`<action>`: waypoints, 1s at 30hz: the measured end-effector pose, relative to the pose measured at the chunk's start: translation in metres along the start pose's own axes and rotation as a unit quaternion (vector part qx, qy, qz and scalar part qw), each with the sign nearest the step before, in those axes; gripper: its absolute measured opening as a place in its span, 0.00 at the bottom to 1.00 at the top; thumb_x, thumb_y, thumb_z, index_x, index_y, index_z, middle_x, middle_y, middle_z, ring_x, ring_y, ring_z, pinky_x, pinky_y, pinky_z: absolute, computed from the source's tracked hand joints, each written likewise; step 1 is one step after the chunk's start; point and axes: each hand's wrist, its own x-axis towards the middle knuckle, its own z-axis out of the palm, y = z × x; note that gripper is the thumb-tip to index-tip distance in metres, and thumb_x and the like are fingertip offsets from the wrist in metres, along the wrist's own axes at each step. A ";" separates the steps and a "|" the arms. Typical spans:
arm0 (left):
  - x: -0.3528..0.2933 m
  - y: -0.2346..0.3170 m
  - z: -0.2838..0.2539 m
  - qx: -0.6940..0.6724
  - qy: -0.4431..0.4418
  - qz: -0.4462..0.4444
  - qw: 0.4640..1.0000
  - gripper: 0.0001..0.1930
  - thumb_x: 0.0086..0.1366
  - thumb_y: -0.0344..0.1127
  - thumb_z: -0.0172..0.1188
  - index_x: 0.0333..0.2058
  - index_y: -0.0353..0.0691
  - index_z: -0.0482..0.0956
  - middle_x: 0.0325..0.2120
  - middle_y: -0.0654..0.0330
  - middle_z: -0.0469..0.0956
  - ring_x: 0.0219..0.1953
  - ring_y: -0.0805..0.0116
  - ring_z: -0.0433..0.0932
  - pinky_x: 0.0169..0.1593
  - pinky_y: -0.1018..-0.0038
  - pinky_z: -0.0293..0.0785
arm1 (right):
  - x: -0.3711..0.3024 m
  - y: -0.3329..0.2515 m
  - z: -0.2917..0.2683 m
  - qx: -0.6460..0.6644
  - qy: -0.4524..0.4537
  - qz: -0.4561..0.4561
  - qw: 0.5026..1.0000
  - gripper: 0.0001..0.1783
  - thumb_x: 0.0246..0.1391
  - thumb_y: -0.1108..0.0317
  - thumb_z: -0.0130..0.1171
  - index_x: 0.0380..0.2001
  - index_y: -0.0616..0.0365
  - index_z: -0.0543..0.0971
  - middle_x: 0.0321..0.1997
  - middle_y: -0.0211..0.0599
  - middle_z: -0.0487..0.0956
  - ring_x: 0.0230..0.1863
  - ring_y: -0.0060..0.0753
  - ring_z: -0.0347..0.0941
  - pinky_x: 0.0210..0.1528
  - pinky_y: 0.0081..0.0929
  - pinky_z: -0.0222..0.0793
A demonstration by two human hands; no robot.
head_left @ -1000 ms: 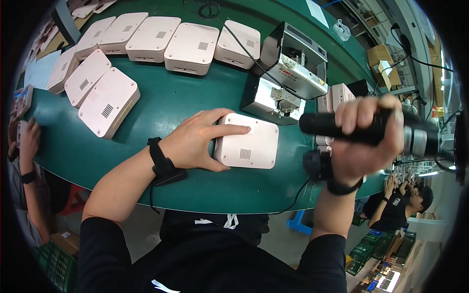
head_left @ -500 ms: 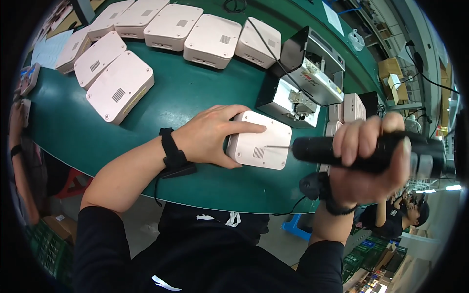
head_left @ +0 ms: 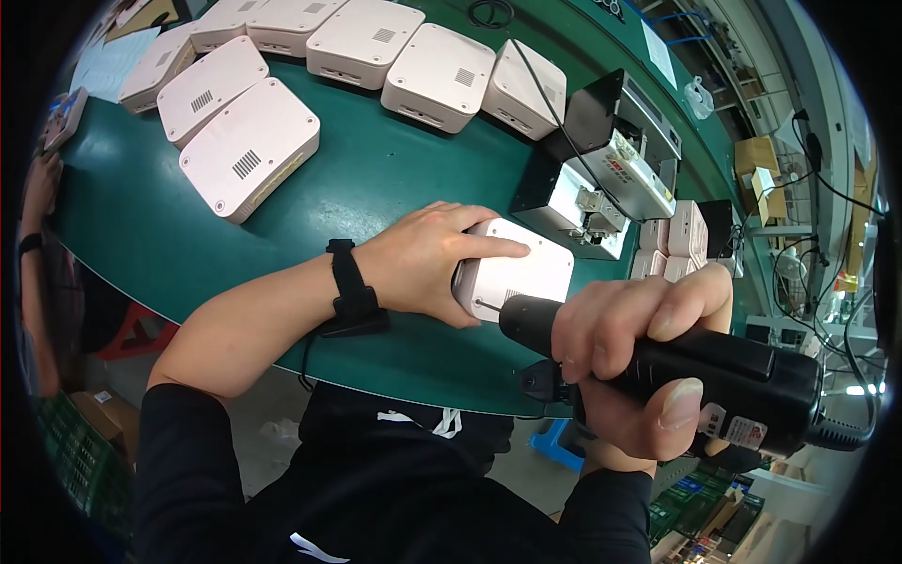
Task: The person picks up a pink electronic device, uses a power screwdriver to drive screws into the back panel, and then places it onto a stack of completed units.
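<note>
A white square plastic device case (head_left: 537,252) lies on the green bench top, its vented, screw-holed face up. My left hand (head_left: 437,258) grips its left side, with a finger laid across the top and the thumb at the near edge. In my right hand (head_left: 639,343) is a black electric screwdriver (head_left: 723,385), wrapped by the fingers. Its thin bit meets the case at the near left corner, by a screw hole. The screwdriver's nose hides the case's near right part.
Several similar white cases (head_left: 249,150) stand along the bench's far and left sides. A black and silver box-like machine (head_left: 592,188) sits beyond my right hand, with stacked white units (head_left: 686,230) beside it. A cable (head_left: 550,94) hangs over the machine. Another person's arm (head_left: 39,207) shows far left.
My right hand has brought the screwdriver left and nearer, its bit passing from the case's vent area to the near left corner. My left hand still grips the case. The view has shifted slightly.
</note>
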 end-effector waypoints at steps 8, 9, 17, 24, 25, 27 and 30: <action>-0.001 0.003 0.000 -0.005 -0.001 0.005 1.000 0.41 0.35 0.38 0.76 0.56 0.56 0.76 0.52 0.45 0.72 0.52 0.46 0.74 0.56 0.59 0.72 | -0.005 0.000 -0.015 0.138 -0.084 0.052 0.985 0.25 0.46 0.65 0.69 0.40 0.53 0.64 0.29 0.38 0.73 0.32 0.32 0.69 0.39 0.32 0.68; -0.002 0.003 -0.002 0.000 -0.005 0.004 1.000 0.41 0.35 0.39 0.77 0.56 0.55 0.76 0.53 0.45 0.72 0.52 0.47 0.74 0.55 0.59 0.72 | -0.004 0.001 -0.013 0.141 -0.083 0.050 0.985 0.25 0.46 0.65 0.69 0.40 0.53 0.64 0.29 0.38 0.73 0.32 0.32 0.69 0.39 0.32 0.68; 0.013 0.039 -0.030 -0.110 -0.092 -0.177 0.974 0.24 0.50 0.44 0.72 0.46 0.44 0.82 0.30 0.50 0.79 0.35 0.57 0.81 0.40 0.67 0.76 | 0.021 -0.038 -0.062 0.140 0.008 -0.130 0.982 0.22 0.62 0.49 0.50 0.42 0.58 0.65 0.23 0.30 0.70 0.16 0.23 0.65 0.20 0.25 0.64; 0.022 0.041 -0.028 -0.035 -0.077 -0.386 0.918 0.20 0.60 0.49 0.64 0.35 0.34 0.82 0.18 0.54 0.78 0.22 0.63 0.79 0.30 0.71 0.74 | -0.010 -0.041 -0.096 0.144 0.074 -0.154 0.975 0.21 0.65 0.50 0.46 0.44 0.59 0.66 0.23 0.30 0.70 0.18 0.23 0.67 0.22 0.25 0.66; 0.020 0.039 -0.026 0.009 -0.026 -0.342 0.939 0.21 0.61 0.51 0.63 0.34 0.33 0.82 0.19 0.55 0.78 0.22 0.65 0.79 0.30 0.72 0.74 | -0.015 -0.033 -0.091 0.169 0.083 -0.130 0.973 0.21 0.65 0.51 0.47 0.45 0.59 0.66 0.24 0.30 0.70 0.18 0.24 0.67 0.23 0.26 0.67; 0.010 0.034 -0.028 -0.029 0.031 -0.260 0.965 0.23 0.61 0.53 0.63 0.33 0.33 0.81 0.21 0.57 0.79 0.23 0.68 0.78 0.31 0.72 0.74 | -0.017 -0.020 -0.079 0.158 0.105 -0.068 0.979 0.19 0.64 0.53 0.48 0.44 0.60 0.67 0.23 0.31 0.71 0.19 0.26 0.68 0.24 0.29 0.68; 0.011 0.043 -0.009 -0.236 0.025 -0.051 0.970 0.21 0.58 0.50 0.68 0.34 0.34 0.81 0.23 0.61 0.80 0.28 0.71 0.78 0.37 0.74 0.75 | -0.011 -0.021 -0.058 0.154 0.133 0.046 0.978 0.13 0.60 0.64 0.59 0.40 0.61 0.70 0.19 0.31 0.74 0.23 0.23 0.72 0.24 0.24 0.68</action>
